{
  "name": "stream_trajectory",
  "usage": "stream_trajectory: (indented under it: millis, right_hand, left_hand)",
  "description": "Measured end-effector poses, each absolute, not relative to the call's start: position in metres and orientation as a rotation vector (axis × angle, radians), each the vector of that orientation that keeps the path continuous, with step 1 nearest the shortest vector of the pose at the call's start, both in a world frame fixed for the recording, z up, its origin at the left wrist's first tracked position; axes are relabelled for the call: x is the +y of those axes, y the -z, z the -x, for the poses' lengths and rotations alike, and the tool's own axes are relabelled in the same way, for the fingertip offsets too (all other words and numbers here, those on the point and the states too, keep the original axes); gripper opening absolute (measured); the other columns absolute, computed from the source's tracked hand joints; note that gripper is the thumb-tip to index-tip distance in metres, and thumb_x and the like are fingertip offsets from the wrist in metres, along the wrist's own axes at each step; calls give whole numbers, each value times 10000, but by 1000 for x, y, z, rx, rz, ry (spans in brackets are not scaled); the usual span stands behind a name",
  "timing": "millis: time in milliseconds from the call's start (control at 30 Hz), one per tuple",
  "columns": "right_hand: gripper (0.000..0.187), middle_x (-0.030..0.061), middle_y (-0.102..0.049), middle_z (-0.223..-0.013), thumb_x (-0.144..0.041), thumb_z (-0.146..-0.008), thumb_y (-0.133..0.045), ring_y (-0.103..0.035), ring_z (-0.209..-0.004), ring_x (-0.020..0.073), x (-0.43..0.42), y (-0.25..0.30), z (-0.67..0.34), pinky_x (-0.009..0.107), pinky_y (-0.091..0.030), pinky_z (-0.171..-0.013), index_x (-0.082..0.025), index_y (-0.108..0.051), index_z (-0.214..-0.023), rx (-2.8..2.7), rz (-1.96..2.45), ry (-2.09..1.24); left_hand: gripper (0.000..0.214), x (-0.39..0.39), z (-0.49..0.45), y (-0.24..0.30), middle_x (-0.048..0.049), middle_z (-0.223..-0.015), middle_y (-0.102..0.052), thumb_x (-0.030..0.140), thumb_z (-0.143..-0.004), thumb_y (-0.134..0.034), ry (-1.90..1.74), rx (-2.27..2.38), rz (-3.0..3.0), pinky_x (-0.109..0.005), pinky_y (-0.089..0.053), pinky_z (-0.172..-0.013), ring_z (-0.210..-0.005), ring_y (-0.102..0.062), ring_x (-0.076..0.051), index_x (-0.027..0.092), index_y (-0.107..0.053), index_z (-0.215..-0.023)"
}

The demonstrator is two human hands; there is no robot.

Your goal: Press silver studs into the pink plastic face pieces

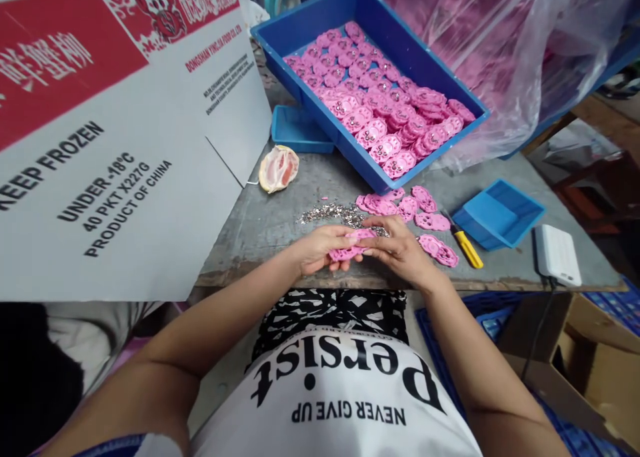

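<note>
Near the table's front edge, my left hand (323, 249) is closed on a pink plastic part (345, 249) with an openwork, scalloped edge. My right hand (400, 249) meets it from the other side, its thumb and fingers pressed on the part's right end. Whether a small metal piece is between the right fingers is hidden. Just beyond the hands lies a heap of tiny shiny metal pieces (333, 213). To its right, several loose pink parts (383, 204) lie on the table, one pink part (439, 250) close beside my right wrist.
A big blue tray (320, 114) of pink parts with metal pieces stands tilted behind. Around it are a carton (150, 150), peeled citrus fruit (279, 168), small blue trays (500, 214), a yellow-handled screwdriver (469, 247), a white box (557, 254) with a cable and a clear plastic bag (505, 64).
</note>
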State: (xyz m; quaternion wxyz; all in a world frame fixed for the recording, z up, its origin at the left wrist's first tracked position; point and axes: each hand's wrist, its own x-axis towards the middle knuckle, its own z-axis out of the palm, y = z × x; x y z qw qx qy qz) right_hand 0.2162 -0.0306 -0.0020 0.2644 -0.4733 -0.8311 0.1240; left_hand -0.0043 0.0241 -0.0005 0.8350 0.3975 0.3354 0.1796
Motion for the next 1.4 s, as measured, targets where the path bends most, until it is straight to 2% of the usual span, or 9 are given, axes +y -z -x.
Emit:
stream_trajectory:
  millis: [133,233,467,600,700,867,1000,1133,1400]
  right_hand:
    - [399,130,-644,-1224,-414,-998,-525,-596,-1125,291,-29,31,-220,454,-514,-982,-228,-664,-1322,-1974,1668,-239]
    - [317,154,-667,-1068,-325,-976,-522,-584,-1008,320,-24,51,-222,459,-507,-895,-163,-736,-1145,-1944,1951,-40]
    - [238,123,-669,-897,-228,-950,-528,-540,-902,279,-17,58,-216,378,-429,-767,-188,-735,-841,-1946,1925,115]
    - [189,113,-671,-931,-274,-924,-561,-574,-908,263,-14,54,-218,368,-434,-792,-192,-704,-831,-1745,1822,-63]
    - [176,78,-665,-853,-322,-893,-568,-577,-800,230,-13,52,-218,347,-418,-740,-206,-660,-796,-1584,1830,-232]
    - [192,11,-631,-706,-385,-819,-610,-524,-663,169,-13,52,-214,312,-391,-682,-207,-618,-746,-1314,1753,-545]
    - [271,-9,-614,-674,-443,-712,-726,-396,-519,94,-14,47,-205,252,-326,-508,-190,-627,-710,-991,1553,-909]
    - [317,-5,-642,-715,-417,-621,-837,-299,-451,41,-19,34,-195,217,-224,-415,-177,-653,-716,-805,1335,-1201]
    - [282,6,-708,-670,-325,-602,-905,-293,-399,17,-31,17,-177,188,-205,-389,-177,-698,-723,-730,1082,-1370]
  left_hand:
    - [275,14,11,15,-162,-808,-745,197,-759,-769,-531,791,-699,-201,-312,-331,-457,-649,-190,143,-639,-995]
    - [265,8,11,26,-174,-889,-765,208,-773,-733,-639,870,-701,-214,-376,-348,-524,-689,-211,158,-587,-988]
    - [184,-4,11,29,-149,-869,-771,214,-887,-587,-667,898,-715,-213,-443,-437,-603,-676,-170,139,-551,-1050]
    - [225,-9,9,28,-109,-817,-750,244,-848,-646,-697,910,-721,-214,-449,-452,-614,-676,-168,144,-556,-1029]
    - [297,-11,7,28,-91,-823,-741,242,-798,-691,-708,916,-763,-214,-454,-459,-624,-677,-165,147,-559,-1047]
    - [309,-12,4,30,-79,-816,-731,268,-792,-681,-714,937,-795,-215,-460,-459,-624,-667,-159,148,-552,-1046]
    - [337,-14,2,33,-68,-817,-724,279,-783,-685,-737,949,-838,-210,-451,-450,-615,-656,-150,149,-548,-1062]
    - [343,-16,-1,31,-64,-804,-723,279,-773,-692,-775,973,-849,-204,-434,-439,-603,-650,-146,149,-551,-1057]
    - [384,-20,-14,14,-49,-812,-727,243,-712,-750,-905,939,-814,-203,-424,-454,-612,-658,-138,148,-554,-1029]
